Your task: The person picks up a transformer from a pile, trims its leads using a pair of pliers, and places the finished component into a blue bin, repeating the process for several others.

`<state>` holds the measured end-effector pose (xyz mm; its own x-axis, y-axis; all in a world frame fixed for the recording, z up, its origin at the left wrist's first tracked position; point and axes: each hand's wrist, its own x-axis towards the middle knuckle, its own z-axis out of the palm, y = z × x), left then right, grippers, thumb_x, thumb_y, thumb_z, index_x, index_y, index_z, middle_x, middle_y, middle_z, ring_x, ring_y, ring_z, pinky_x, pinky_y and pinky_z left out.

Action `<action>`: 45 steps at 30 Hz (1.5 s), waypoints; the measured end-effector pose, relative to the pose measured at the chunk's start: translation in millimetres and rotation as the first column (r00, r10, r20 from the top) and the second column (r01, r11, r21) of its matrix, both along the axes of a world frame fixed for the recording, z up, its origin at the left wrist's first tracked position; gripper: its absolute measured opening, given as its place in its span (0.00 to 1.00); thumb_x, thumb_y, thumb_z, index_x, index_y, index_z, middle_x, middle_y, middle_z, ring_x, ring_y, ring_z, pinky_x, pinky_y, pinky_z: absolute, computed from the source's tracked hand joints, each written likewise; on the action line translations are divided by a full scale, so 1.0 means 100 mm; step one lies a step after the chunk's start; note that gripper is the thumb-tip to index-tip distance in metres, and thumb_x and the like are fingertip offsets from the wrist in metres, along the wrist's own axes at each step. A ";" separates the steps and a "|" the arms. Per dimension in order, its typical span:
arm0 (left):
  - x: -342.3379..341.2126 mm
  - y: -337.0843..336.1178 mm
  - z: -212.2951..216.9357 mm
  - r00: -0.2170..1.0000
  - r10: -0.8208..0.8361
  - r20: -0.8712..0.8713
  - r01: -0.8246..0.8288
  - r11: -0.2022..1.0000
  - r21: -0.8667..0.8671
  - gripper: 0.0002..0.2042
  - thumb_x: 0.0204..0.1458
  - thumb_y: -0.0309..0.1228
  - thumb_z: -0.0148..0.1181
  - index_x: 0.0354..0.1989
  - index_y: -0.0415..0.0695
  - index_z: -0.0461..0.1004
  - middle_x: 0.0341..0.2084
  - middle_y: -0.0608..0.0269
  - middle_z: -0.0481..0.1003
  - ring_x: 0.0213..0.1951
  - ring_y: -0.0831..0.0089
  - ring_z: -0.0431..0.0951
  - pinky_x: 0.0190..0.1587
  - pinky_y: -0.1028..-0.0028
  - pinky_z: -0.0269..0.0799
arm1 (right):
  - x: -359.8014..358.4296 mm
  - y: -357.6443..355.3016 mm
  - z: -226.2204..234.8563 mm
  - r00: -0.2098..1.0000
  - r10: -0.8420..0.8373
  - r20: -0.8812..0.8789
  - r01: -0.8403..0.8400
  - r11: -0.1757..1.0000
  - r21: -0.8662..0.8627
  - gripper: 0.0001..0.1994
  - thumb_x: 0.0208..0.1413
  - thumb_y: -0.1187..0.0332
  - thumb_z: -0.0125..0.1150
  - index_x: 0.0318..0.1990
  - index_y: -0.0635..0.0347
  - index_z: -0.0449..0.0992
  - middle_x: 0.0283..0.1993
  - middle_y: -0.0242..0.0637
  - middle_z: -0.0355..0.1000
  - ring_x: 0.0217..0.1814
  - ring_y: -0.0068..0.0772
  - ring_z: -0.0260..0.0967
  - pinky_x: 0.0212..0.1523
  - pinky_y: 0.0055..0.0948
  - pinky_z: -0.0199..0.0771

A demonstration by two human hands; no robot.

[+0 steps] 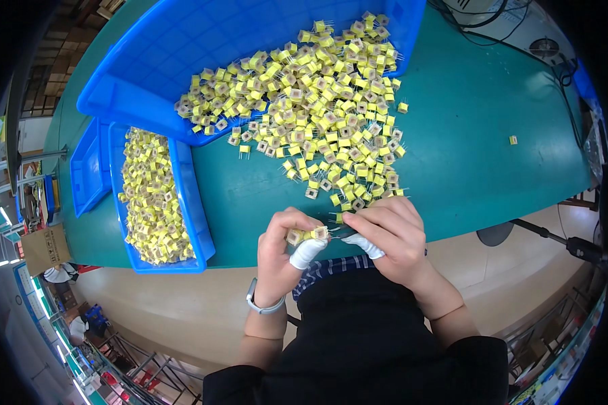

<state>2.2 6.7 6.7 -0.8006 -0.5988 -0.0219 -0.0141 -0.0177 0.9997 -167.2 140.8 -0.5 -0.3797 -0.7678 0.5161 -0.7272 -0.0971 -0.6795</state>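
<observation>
My left hand (277,253) is closed around a few small yellow-wrapped transformers (315,233) with wire pins, at the table's near edge. The pins of the foremost one point toward my right hand (400,239). That hand is closed in a pinch on a thin dark tool (345,231), mostly hidden by the fingers, with its tip close to the pins. I cannot make out the tool's exact kind. White wraps cover both thumbs. Just beyond my fingertips begins a large heap of the same yellow transformers (331,121), lying in loose disorder.
The heap spills from a large blue bin (135,61) tipped on its side. A smaller blue bin (194,202), filled with transformers, stands at left beside a blue tray (88,169). One lone transformer (513,140) lies on the green table (466,169). Cables and a pale machine (520,27) sit far right.
</observation>
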 end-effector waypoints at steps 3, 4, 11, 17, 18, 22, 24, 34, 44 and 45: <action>0.04 0.00 -0.08 0.999 -0.029 0.024 0.031 0.996 -0.081 0.14 0.61 0.25 0.68 0.47 0.42 0.66 0.36 0.55 0.75 0.37 0.70 0.79 0.43 0.74 0.74 | 0.01 0.00 -0.01 1.000 0.001 -0.012 -0.001 1.000 -0.002 0.19 0.42 0.74 0.71 0.46 0.62 0.87 0.38 0.36 0.81 0.37 0.39 0.77 0.38 0.36 0.71; 0.04 0.00 -0.08 0.999 -0.030 0.024 0.031 0.996 -0.081 0.14 0.61 0.25 0.68 0.47 0.42 0.66 0.36 0.55 0.75 0.37 0.70 0.79 0.43 0.74 0.74 | 0.01 0.00 -0.01 1.000 0.002 -0.018 -0.002 1.000 -0.004 0.19 0.42 0.74 0.71 0.46 0.62 0.87 0.38 0.35 0.81 0.37 0.39 0.77 0.38 0.36 0.71; 0.03 0.03 -0.05 1.000 -0.020 0.003 0.020 0.999 -0.028 0.14 0.62 0.25 0.67 0.48 0.42 0.66 0.37 0.56 0.75 0.37 0.70 0.79 0.43 0.74 0.74 | 0.02 0.01 0.01 0.999 0.000 -0.032 0.000 1.000 -0.014 0.18 0.42 0.74 0.71 0.45 0.61 0.87 0.38 0.35 0.82 0.36 0.38 0.77 0.37 0.35 0.70; 0.05 0.04 -0.04 1.000 -0.021 -0.006 0.021 1.000 0.005 0.14 0.62 0.26 0.67 0.48 0.42 0.66 0.37 0.56 0.75 0.37 0.71 0.79 0.42 0.73 0.74 | 0.03 0.01 0.01 1.000 -0.014 -0.018 0.014 1.000 -0.014 0.18 0.42 0.74 0.71 0.45 0.62 0.87 0.38 0.35 0.82 0.36 0.38 0.77 0.37 0.35 0.71; 0.05 0.05 -0.04 1.000 -0.028 -0.002 0.029 1.000 0.007 0.14 0.62 0.27 0.67 0.48 0.42 0.66 0.37 0.56 0.75 0.37 0.71 0.79 0.42 0.73 0.74 | 0.02 0.01 0.02 1.000 -0.008 -0.027 0.008 1.000 -0.012 0.18 0.42 0.74 0.72 0.45 0.62 0.87 0.38 0.35 0.82 0.36 0.38 0.77 0.37 0.35 0.71; 0.04 0.03 -0.05 0.999 -0.049 -0.010 0.048 0.997 -0.056 0.14 0.63 0.28 0.67 0.48 0.42 0.66 0.39 0.55 0.76 0.38 0.71 0.78 0.42 0.73 0.73 | 0.02 0.01 0.01 0.999 0.006 -0.041 -0.007 1.000 -0.017 0.18 0.41 0.74 0.72 0.45 0.62 0.87 0.38 0.35 0.82 0.36 0.38 0.77 0.37 0.35 0.71; -0.02 0.04 -0.03 0.997 -0.011 -0.074 0.011 1.000 -0.006 0.11 0.63 0.26 0.67 0.48 0.41 0.71 0.39 0.55 0.80 0.43 0.70 0.80 0.47 0.72 0.76 | 0.03 0.02 0.01 0.999 0.007 -0.040 -0.007 1.000 -0.012 0.18 0.41 0.74 0.72 0.45 0.62 0.87 0.38 0.35 0.82 0.36 0.38 0.77 0.37 0.35 0.71; 0.04 -0.01 -0.08 0.978 0.022 -0.208 0.094 0.842 0.532 0.13 0.68 0.38 0.61 0.47 0.42 0.69 0.34 0.56 0.75 0.28 0.78 0.68 0.30 0.79 0.63 | 0.04 0.01 -0.02 1.000 0.018 0.021 -0.017 1.000 -0.015 0.19 0.42 0.71 0.74 0.46 0.62 0.87 0.37 0.37 0.81 0.35 0.40 0.76 0.37 0.35 0.72; -0.01 0.05 -0.08 0.988 0.023 -0.150 0.070 0.805 0.589 0.08 0.72 0.35 0.55 0.43 0.43 0.69 0.31 0.61 0.76 0.27 0.82 0.73 0.27 0.83 0.63 | 0.05 0.00 -0.02 0.998 0.058 0.039 -0.058 0.998 0.000 0.20 0.41 0.71 0.74 0.46 0.61 0.87 0.38 0.35 0.80 0.37 0.40 0.76 0.38 0.36 0.74; -0.01 0.06 -0.07 0.991 0.030 -0.129 0.052 0.808 0.587 0.08 0.72 0.34 0.55 0.43 0.43 0.69 0.31 0.62 0.76 0.28 0.82 0.74 0.27 0.84 0.63 | 0.05 0.00 -0.02 0.997 0.061 0.039 -0.061 0.998 -0.001 0.19 0.41 0.71 0.74 0.46 0.61 0.87 0.38 0.35 0.80 0.37 0.40 0.76 0.39 0.36 0.74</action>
<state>0.9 12.2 -0.5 -0.8272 -0.4949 -0.2661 0.1066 -0.6033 0.7904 -161.8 141.0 -2.3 -0.3518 -0.7903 0.5017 -0.6932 -0.1402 -0.7069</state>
